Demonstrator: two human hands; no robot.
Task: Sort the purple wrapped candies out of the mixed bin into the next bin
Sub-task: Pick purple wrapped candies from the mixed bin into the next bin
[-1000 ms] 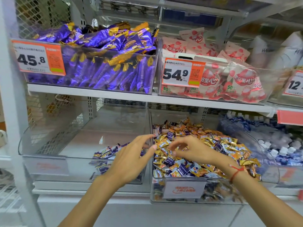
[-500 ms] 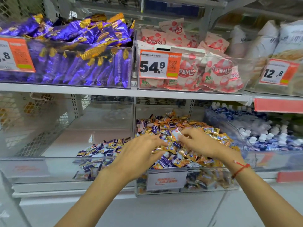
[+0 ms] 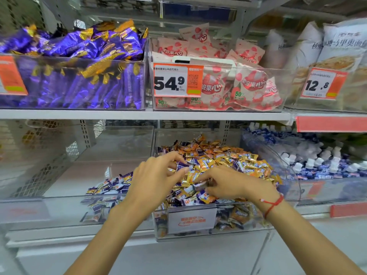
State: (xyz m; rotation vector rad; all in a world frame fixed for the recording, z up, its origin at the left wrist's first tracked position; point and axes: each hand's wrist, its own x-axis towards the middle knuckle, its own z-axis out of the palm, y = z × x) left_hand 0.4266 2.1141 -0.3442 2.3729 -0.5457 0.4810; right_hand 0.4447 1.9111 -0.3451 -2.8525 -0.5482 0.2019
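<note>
Since the frame half a second ago, both of your hands have pushed deeper over the mixed bin [image 3: 282,175], and your view has shifted slightly right and closer. Your left hand [image 3: 156,175] now reaches across the divider, its grip pinching a purple wrapped candy [image 3: 181,165] between thumb and forefinger above the heap. Your right hand [image 3: 224,184], which earlier lay higher on the pile, has dropped to the front of the bin, fingers curled into the candies; whether its grip holds a candy you cannot tell. A red string bracelet [image 3: 273,204] circles that wrist. The mixed candies [image 3: 228,157] form a mound of orange-gold and purple wrappers, filling the clear bin to its front label [image 3: 191,220]. Just left, the next bin [image 3: 59,175] holds a small cluster of sorted purple candies [image 3: 111,185] near its front right corner, as before. On the shelf above stand a bin of purple bars [image 3: 79,72] and one of pink packets [image 3: 228,84] bearing a price tag [image 3: 177,80].
</note>
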